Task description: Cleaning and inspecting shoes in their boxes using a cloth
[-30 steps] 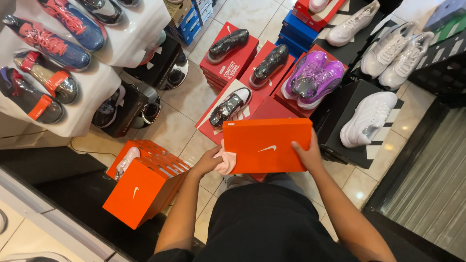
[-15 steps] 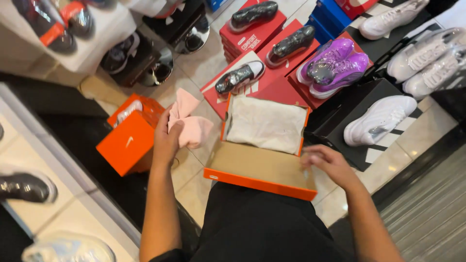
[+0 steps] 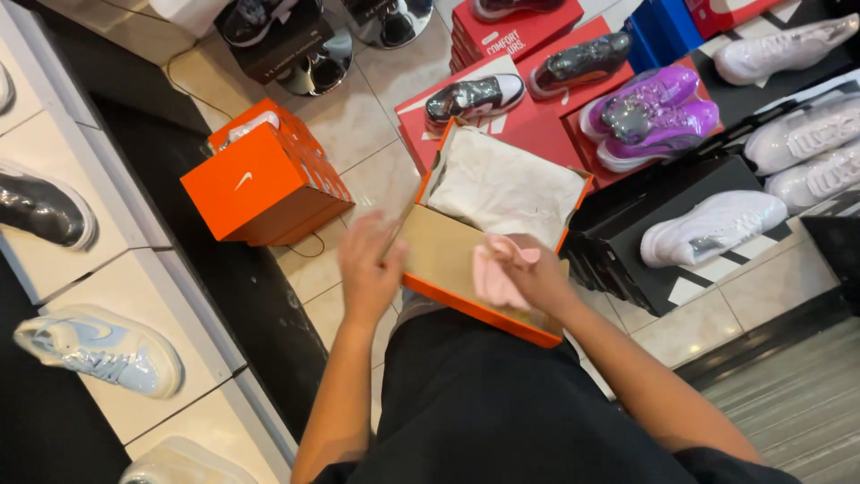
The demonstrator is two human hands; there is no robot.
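Note:
An open orange shoebox [image 3: 459, 305] rests on my lap, its brown-lined lid folded back toward me. White tissue paper [image 3: 506, 184] covers what is inside. My right hand [image 3: 542, 278] is closed on a pink cloth [image 3: 491, 273] and holds it over the inside of the lid. My left hand [image 3: 369, 269] is blurred at the lid's left edge, fingers apart, holding nothing.
A second orange shoebox [image 3: 260, 184] stands on the tiled floor to the left. Dark shoes on red boxes [image 3: 421, 125], purple shoes [image 3: 649, 116] and white shoes [image 3: 712, 229] on black stands lie ahead and right. A white shelf on the left holds a black shoe [image 3: 40, 206] and a pale blue shoe [image 3: 98, 350].
The box lid went from closed to folded open. The pink cloth passed from my left hand to my right hand, which now holds it on the lid. My left hand dropped to the lid's edge.

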